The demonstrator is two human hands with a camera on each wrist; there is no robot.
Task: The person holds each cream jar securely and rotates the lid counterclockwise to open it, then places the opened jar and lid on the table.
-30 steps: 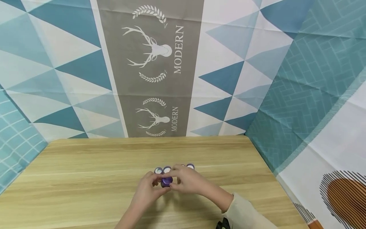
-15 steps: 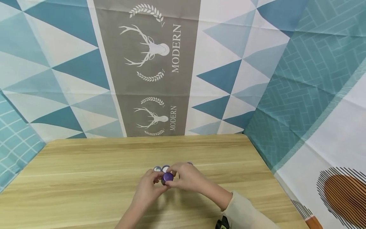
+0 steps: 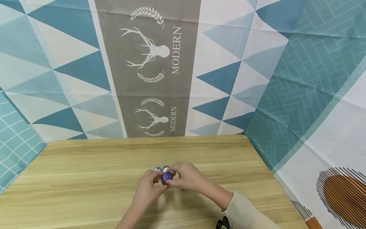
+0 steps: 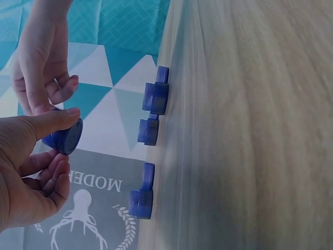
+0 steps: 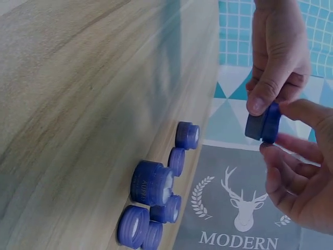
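Observation:
A small blue-purple cosmetic jar (image 3: 167,176) is held between both hands, above the table. My left hand (image 3: 148,187) grips its dark base from the left, with the thumb across the jar's bottom in the left wrist view. Opposite it, my right hand (image 3: 186,176) pinches the shiny lid by its rim with thumb and fingers. In the right wrist view lid and base sit together on the held jar (image 5: 263,125). Farther back stand open blue jars, among them a larger lettered jar (image 5: 148,182) with white inside and a smaller one (image 5: 186,135).
Round lids such as one blue lid (image 5: 133,226) lie beside the jars on the wooden table (image 3: 85,184). Patterned cloth (image 3: 223,79) hangs along the table's back edge and sides. A black strap item (image 3: 223,222) shows near the right sleeve.
Both hands have lifted the jar slightly, and its lid faces the head camera more. My right fingers have shifted to the lid's rim. The right-hand jars are now hidden behind my right hand.

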